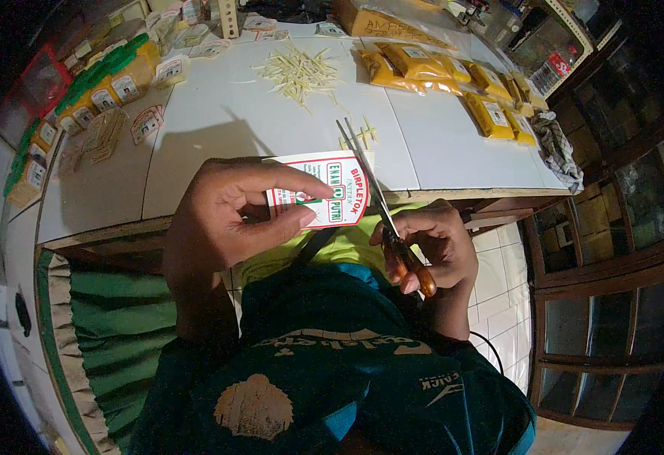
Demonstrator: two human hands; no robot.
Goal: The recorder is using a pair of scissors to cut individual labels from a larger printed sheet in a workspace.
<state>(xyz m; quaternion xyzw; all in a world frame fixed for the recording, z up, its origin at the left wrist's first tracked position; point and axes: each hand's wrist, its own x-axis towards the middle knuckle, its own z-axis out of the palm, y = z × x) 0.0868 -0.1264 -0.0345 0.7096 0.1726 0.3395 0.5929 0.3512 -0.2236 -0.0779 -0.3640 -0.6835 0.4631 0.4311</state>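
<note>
My left hand pinches a printed paper label with red and green lettering between thumb and fingers, just above the table's front edge. In my right hand is a pair of scissors with brown handles, its blades pointing away from me. The blades lie along the label's right, curved end; whether they touch the paper I cannot tell. A few thin pale paper trimmings lie on the white tiled tabletop beyond the blade tips. Farther back is a larger heap of trimmings.
Yellow powder-filled plastic packets are piled at the back right, near a crumpled checked cloth. Loose labels and green-topped packets stand at the left. A cardboard box sits at the back.
</note>
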